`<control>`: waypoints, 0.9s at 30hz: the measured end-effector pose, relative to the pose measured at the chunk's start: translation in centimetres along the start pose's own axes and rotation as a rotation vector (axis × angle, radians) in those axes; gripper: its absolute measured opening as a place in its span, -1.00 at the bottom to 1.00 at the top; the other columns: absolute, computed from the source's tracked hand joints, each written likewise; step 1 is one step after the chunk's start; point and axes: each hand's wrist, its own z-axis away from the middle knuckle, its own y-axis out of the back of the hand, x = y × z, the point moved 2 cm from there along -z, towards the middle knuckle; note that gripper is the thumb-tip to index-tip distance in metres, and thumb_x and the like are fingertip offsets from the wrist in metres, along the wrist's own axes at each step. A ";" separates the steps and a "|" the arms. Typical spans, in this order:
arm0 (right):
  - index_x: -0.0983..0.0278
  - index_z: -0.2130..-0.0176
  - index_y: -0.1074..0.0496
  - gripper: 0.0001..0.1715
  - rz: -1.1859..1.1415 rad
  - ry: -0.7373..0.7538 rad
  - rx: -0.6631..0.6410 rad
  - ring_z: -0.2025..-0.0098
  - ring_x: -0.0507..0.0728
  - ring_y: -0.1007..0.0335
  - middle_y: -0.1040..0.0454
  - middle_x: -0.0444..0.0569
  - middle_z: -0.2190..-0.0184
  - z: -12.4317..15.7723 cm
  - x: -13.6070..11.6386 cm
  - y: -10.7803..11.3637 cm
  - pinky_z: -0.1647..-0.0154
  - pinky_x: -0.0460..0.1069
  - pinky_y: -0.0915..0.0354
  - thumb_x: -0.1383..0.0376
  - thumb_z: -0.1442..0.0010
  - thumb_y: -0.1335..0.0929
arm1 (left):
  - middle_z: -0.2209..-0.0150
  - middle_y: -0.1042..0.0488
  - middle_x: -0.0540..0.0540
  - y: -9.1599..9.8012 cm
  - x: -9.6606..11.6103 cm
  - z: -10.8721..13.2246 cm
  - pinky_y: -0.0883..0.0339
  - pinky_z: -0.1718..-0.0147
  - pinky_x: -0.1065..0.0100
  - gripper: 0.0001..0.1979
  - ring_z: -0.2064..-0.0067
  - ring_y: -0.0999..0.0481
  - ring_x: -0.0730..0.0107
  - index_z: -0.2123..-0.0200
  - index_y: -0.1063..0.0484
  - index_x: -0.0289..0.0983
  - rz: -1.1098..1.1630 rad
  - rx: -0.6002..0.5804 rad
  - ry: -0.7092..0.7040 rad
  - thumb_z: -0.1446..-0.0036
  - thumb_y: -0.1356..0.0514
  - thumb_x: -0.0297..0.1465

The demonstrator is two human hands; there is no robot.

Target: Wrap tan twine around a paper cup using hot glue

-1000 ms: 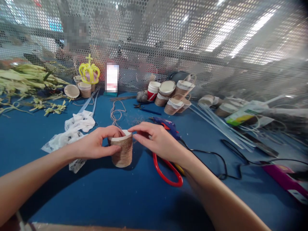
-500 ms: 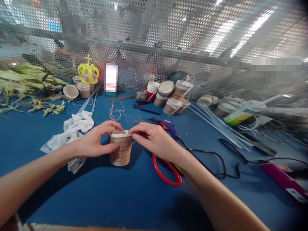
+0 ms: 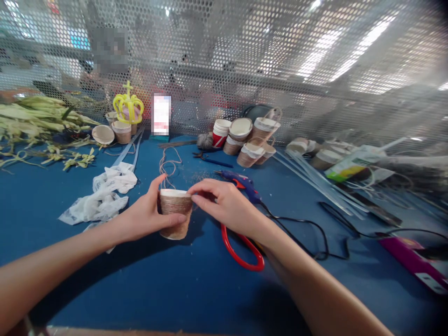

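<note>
A small paper cup [image 3: 175, 210] stands nearly upright, its side wrapped in brown twine below a white rim. My left hand [image 3: 149, 212] grips it from the left, thumb across the front and the other fingers mostly hidden behind. At the upper right edge of the cup, my right hand [image 3: 220, 200] pinches with thumb and forefinger; any twine end between those tips is too small to make out. A loose length of twine [image 3: 170, 163] lies in loops behind the cup. Red-handled scissors [image 3: 241, 252] rest partly under my right wrist.
White lace [image 3: 94, 200] lies left of the cup. A blue glue gun [image 3: 241, 182] with a black cord is at right, near clear glue sticks [image 3: 315, 179]. Several wrapped cups [image 3: 250, 154] stand at the back. A purple power strip [image 3: 413, 261] sits far right. Perforated metal panel [image 3: 210, 70] behind.
My left hand's fingers have moved from the cup's rim to behind it, and the thumb reaches further across the front. The right hand stays at the rim.
</note>
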 end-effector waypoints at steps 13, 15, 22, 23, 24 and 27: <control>0.34 0.17 -0.43 -0.75 -0.119 -0.146 -0.037 0.35 0.06 -0.39 -0.49 -0.04 0.35 0.3 -1.3 1.2 0.31 -0.05 -0.30 0.38 -0.13 -0.26 | -0.09 -0.20 -0.28 0.0 -0.6 -0.7 -0.15 -0.04 0.05 -0.12 -0.08 -0.27 0.05 -0.19 0.19 -0.23 0.397 -0.047 -0.016 0.13 -0.27 -0.32; 0.33 0.19 -0.43 -0.77 -0.132 -0.152 -0.034 0.38 0.05 -0.39 -0.49 -0.06 0.39 0.4 -1.4 1.2 0.34 -0.06 -0.31 0.38 -0.12 -0.27 | -0.09 -0.21 -0.28 0.0 -0.5 -0.7 -0.14 -0.05 0.04 -0.12 -0.09 -0.27 0.04 -0.19 0.18 -0.21 0.427 -0.057 -0.026 0.13 -0.27 -0.34; 0.32 0.29 -0.44 -0.83 -0.148 -0.188 -0.030 0.39 0.04 -0.41 -0.51 -0.08 0.42 0.4 -1.6 1.3 0.36 -0.08 -0.32 0.40 -0.11 -0.27 | -0.06 -0.26 -0.25 0.2 -0.5 -0.7 -0.17 -0.03 0.08 -0.11 -0.07 -0.29 0.06 -0.19 0.16 -0.21 0.448 -0.115 -0.029 0.14 -0.28 -0.33; 0.32 0.30 -0.44 -0.84 -0.146 -0.185 -0.029 0.40 0.03 -0.41 -0.51 -0.09 0.43 0.4 -1.7 1.4 0.37 -0.09 -0.31 0.40 -0.10 -0.27 | -0.06 -0.25 -0.26 0.2 -0.5 -0.7 -0.18 -0.02 0.09 -0.11 -0.07 -0.29 0.06 -0.19 0.17 -0.22 0.452 -0.121 -0.029 0.14 -0.28 -0.33; 0.32 0.31 -0.45 -0.84 -0.142 -0.183 -0.028 0.41 0.03 -0.41 -0.51 -0.10 0.44 0.4 -1.7 1.4 0.38 -0.09 -0.30 0.41 -0.10 -0.27 | -0.06 -0.25 -0.26 0.2 -0.5 -0.7 -0.18 -0.02 0.09 -0.11 -0.07 -0.28 0.06 -0.19 0.17 -0.23 0.455 -0.126 -0.028 0.14 -0.28 -0.33; 0.32 0.33 -0.44 -0.85 -0.135 -0.187 -0.030 0.42 0.02 -0.40 -0.50 -0.11 0.46 0.4 -1.7 1.4 0.39 -0.10 -0.29 0.42 -0.09 -0.28 | -0.06 -0.26 -0.26 0.2 -0.4 -0.6 -0.19 -0.01 0.08 -0.12 -0.07 -0.29 0.05 -0.19 0.15 -0.22 0.452 -0.124 -0.024 0.14 -0.28 -0.34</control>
